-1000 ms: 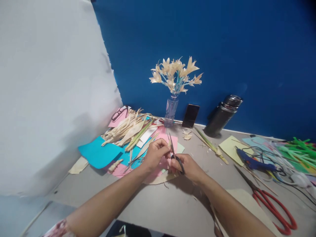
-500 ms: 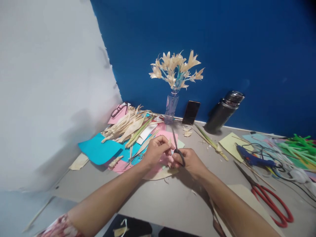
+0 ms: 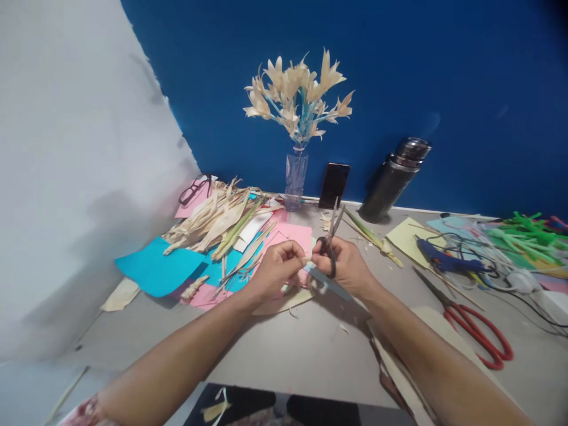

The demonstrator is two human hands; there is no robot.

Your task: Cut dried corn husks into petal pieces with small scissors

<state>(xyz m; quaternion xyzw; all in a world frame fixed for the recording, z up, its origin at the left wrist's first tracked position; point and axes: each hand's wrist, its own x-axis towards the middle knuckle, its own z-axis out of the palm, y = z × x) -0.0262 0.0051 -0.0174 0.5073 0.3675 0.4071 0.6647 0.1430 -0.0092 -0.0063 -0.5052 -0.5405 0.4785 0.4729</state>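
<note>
My left hand is closed in a pinch on a small pale piece of husk. My right hand holds small scissors with dark handles, their blades pointing up and a little apart. The right thumb and fingertip also reach the husk piece's other end, so the two hands nearly meet. Below them lie pink paper and a pale husk sheet. Behind stands a clear bottle holding pale husk flowers on blue stems.
Left of my hands lie a heap of dry husks and blue paper. A phone and a dark flask lean at the wall. To the right are a blue glue gun, cables, large red-handled scissors and green pipe cleaners.
The small scissors' blades have swung away from the husk piece and parted, while my right fingertips have come to the piece. The whole view has shifted, with things sitting higher and further left.
</note>
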